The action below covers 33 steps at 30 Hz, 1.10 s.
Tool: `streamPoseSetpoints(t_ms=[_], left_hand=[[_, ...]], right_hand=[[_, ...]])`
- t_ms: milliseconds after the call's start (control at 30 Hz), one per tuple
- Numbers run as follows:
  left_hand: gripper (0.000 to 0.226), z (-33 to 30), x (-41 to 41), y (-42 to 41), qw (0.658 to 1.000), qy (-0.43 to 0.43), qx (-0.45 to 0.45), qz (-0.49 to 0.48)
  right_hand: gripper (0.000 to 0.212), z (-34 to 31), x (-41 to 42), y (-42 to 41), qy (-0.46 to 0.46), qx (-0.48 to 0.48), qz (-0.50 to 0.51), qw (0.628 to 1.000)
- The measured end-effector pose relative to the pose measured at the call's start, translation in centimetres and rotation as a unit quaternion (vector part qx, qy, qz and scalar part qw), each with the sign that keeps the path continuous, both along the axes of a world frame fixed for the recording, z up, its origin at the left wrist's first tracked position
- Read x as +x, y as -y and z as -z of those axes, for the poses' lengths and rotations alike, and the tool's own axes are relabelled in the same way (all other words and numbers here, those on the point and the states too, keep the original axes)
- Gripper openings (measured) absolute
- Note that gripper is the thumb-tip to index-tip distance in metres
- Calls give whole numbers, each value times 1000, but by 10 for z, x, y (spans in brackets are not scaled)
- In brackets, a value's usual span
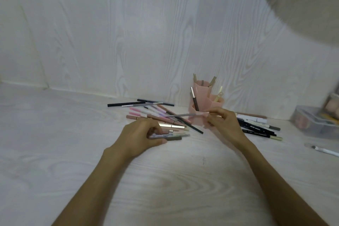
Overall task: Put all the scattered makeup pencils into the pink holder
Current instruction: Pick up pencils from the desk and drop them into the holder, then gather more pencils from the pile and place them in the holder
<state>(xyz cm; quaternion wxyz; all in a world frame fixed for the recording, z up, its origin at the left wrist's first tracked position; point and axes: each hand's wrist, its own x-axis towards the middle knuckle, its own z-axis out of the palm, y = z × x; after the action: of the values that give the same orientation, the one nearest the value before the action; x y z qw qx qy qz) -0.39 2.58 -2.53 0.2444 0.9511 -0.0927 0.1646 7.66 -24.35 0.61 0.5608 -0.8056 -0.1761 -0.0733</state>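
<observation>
Obs. 1: Your right hand (224, 124) pinches a thin grey-lilac pencil (180, 115) at its pink end, between thumb and fingertips. The pencil lies nearly level, pointing left over the pile and in front of the pink holder (200, 95); motion blur softens it.

Obs. 2: Your left hand (141, 134) curls around a small bundle of pencils (172, 135), gripping it low over the table (165, 180). The bundle's ends stick out to the right of the thumb: one rose-gold cap, pale grey and cream tips.

Obs. 3: The scattered pile (154, 113) lies left of the holder, just beyond your left hand: pink, lilac, nude and black pencils, crossing each other. Two long black ones (128, 104) lie farthest back, near the wall.

Obs. 4: The holder stands upright near the wall, with several compartments. It contains a few pencils standing tilted: gold-capped ones in the tall rear section, a dark one with a silver cap (194, 100) at front left, cream ones on the right.

Obs. 5: A second group (256, 126) lies right of your right hand: black and white pens carrying print, too small to read.

Obs. 6: Far right, a clear plastic box (315, 121) holds peach-coloured items, blurred. A white brush-like tool (322, 150) lies in front of it.
</observation>
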Motion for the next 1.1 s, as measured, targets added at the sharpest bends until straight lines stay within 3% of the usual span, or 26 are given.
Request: streamPoseSetpoints(t_ms=[100,200,267,367,433,600,767,867,933,1033,1100], left_hand=[[28,2,2,2,1000,10,-13,-2],[26,4,5,8,1000,16,-5,23],[30,5,7,12,999,11,-18,35],[38,5,6,16,999,25,-28,40],[31,6,4,15,998,51,-36,26],[20,7,4,11,996,81,-20,-30],[24,8,5,12,998,59,-10,-11],[28,7,5,14,998,58,4,-8],[29,7,5,16,999,51,6,-9],[26,7,6,21,999,28,-21,9],[24,9,7,26,999,23,-26,20]], right_hand=[[9,-38,-3,-4,124,83,63,987],[6,-88,-2,-3,249,202,151,935],[6,-116,7,-4,310,214,199,905],[9,-137,28,-12,333,107,233,907],[14,-135,41,-20,317,12,238,918],[16,-129,56,-45,288,11,246,925],[14,-114,61,-48,240,-150,234,930],[20,-99,61,-40,210,-310,239,896],[25,-95,58,-35,211,-368,229,876],[24,-86,33,-34,284,-271,239,888],[14,-66,8,-35,291,-213,177,916]])
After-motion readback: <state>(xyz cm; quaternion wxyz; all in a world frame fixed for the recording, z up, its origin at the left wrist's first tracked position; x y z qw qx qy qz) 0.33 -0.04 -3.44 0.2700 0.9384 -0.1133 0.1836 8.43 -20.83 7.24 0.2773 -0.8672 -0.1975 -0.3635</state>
